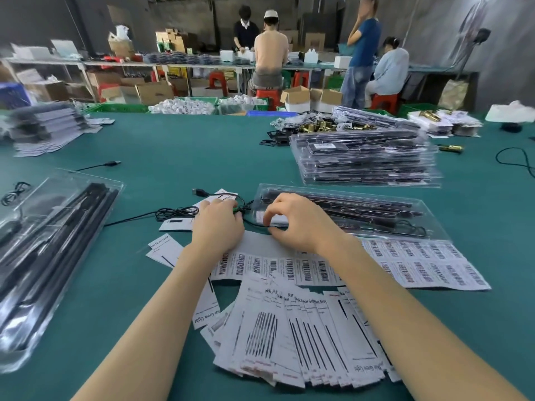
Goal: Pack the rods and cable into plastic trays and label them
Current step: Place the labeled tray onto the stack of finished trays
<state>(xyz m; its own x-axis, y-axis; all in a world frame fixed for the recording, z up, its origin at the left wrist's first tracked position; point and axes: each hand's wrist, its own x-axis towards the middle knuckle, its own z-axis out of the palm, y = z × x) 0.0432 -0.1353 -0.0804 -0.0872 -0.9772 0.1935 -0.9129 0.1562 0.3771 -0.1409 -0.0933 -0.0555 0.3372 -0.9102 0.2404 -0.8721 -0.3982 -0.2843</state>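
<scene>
Both hands are pinching the thin black cable (254, 222): left hand (218, 224) fingers curl round it, right hand (301, 221) fingertips nip it beside the clear plastic tray of black rods (347, 209).

Table (173, 146) teal. Rods (341, 202) black, cable (176, 212) black. Trays (364, 157) clear. Labels (419, 264) white with black barcodes. Cards (289, 337) white, black stripes. Stools (383, 101) red.

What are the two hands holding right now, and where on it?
The left hand and right hand both pinch the thin black cable, along the stretch just left of the plastic tray.
</scene>
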